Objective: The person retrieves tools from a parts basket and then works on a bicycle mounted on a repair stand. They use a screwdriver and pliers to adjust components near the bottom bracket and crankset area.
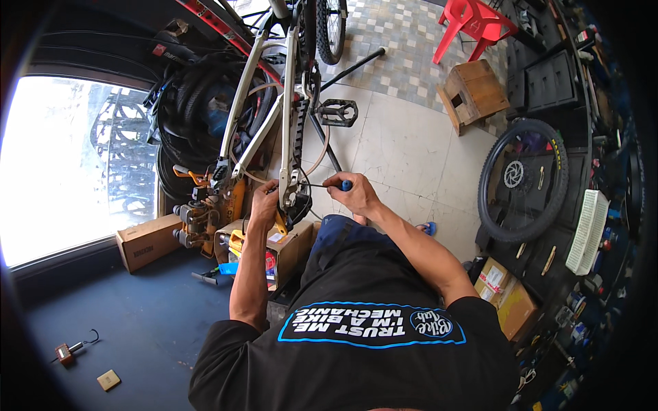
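In front of me a pale silver bike frame point(288, 130) is held up, its rear end toward me. My right hand point(358, 196) pinches a blue-handled screwdriver point(346, 185), whose thin shaft points left at the frame's rear end. There a dark derailleur point(299, 205) hangs, partly hidden. At the other side of the same frame end, my left hand point(264, 204) has its fingers closed; what they grip is too small to make out. A black pedal point(338, 113) sticks out to the right of the frame.
A wheel point(524, 179) leans at the right near a white basket point(588, 231). Tires point(205, 103) hang at the left. Below the frame stands an open cardboard box point(296, 248). Farther off are a wooden stool point(473, 92) and a red plastic chair point(473, 22).
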{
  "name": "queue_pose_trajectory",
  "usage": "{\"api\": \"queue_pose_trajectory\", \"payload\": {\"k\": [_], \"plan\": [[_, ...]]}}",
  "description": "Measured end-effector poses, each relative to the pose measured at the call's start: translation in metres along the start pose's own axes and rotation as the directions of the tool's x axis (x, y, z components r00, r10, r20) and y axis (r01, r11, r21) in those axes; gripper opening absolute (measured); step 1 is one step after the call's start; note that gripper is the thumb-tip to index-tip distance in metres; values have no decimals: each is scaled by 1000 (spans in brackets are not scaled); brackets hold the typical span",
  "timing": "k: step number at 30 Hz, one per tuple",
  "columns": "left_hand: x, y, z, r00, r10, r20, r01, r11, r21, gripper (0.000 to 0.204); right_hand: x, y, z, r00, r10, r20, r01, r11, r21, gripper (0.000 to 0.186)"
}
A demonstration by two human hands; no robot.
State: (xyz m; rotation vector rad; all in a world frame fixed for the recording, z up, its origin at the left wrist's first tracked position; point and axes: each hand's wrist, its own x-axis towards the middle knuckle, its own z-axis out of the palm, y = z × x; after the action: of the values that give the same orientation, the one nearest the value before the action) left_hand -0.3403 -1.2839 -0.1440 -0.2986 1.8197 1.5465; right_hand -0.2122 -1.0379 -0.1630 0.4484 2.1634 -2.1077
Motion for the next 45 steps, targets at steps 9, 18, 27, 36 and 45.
{"api": "queue_pose_trajectory", "payload": {"k": [9, 18, 27, 36, 45], "plan": [[-2, -6, 9, 999, 26, -36, -30, 994, -104, 31, 12, 14, 42, 989, -123, -82, 130, 988, 86, 19], [7, -17, 3, 995, 93, -31, -95, 992, -84, 26, 25, 5, 51, 997, -73, 14, 71, 993, 93, 22], [-1, -13, -5, 979, 204, -25, -206, 973, -108, 41, 31, 25, 55, 987, -156, 38, 145, 967, 212, 21], [14, -8, -21, 973, 189, -130, -214, 953, -214, 24, 25, 15, 42, 994, -86, 70, 76, 988, 135, 17], [23, -121, -99, 949, 309, 54, -271, 719, 640, 34, -86, 74, -101, 997, 80, 8, -80, 969, 235, 21]]}}
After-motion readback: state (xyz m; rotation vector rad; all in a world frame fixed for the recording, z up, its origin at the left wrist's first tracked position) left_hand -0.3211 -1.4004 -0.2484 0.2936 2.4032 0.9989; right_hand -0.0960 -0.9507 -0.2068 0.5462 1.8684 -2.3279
